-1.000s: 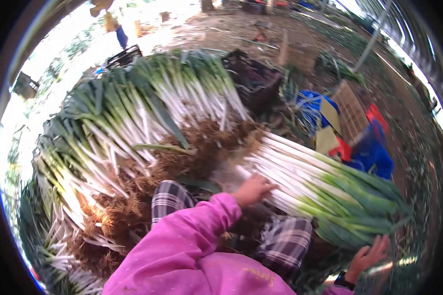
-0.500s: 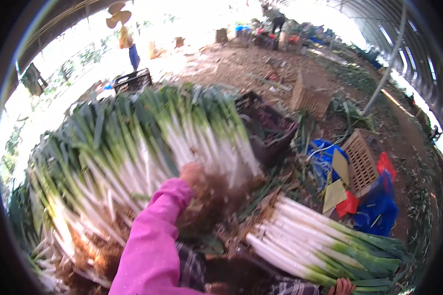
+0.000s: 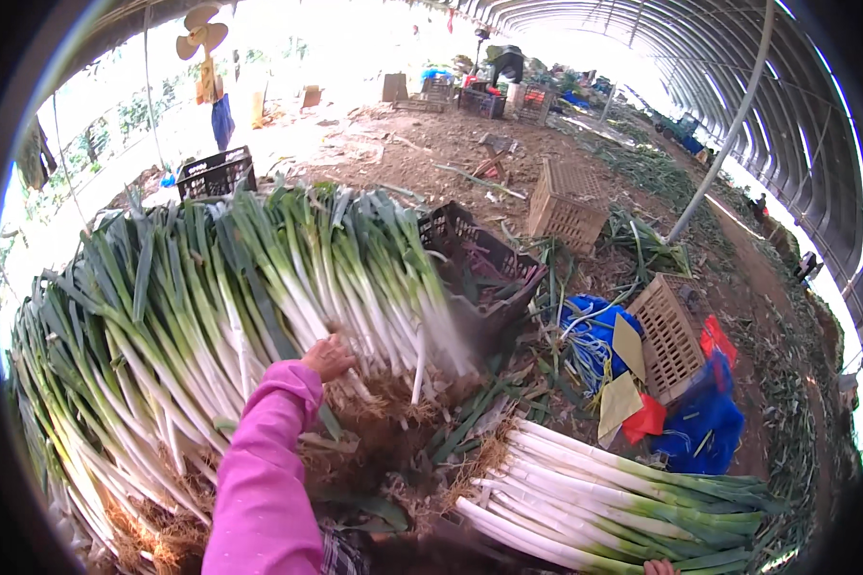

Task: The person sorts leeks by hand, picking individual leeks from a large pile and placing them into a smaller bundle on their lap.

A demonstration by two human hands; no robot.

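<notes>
A left hand (image 3: 329, 358) amid the leeks (image 3: 230, 307)

Under a curved roof (image 3: 729, 86), a worker's left hand, in a pink sleeve (image 3: 270, 450), rests against the white stalks of leeks heaped ahead and to the left, green tops pointing away. Its fingers are bent; whether they close around a stalk cannot be told. At the lower edge, only part of the right hand (image 3: 659, 567) shows, beside the green end of a neater bundle (image 3: 585, 494), its grip also impossible to tell. The bundle lies to the lower right, roots leftward, leaves rightward. Just beyond the leeks sits a black crate (image 3: 506, 309); a tan crate (image 3: 671, 335) and blue netting (image 3: 705, 417) lie behind the bundle.

Good handling here would likely mean closing the fingers around the firm white part, just above the roots, and easing each leek out along its own length, so that tangled roots part and leaves slip free untorn. Pulling by the tops could snap them. A light right hand on the green end should steady the bundle without bruising it, roots kept in line.
</notes>
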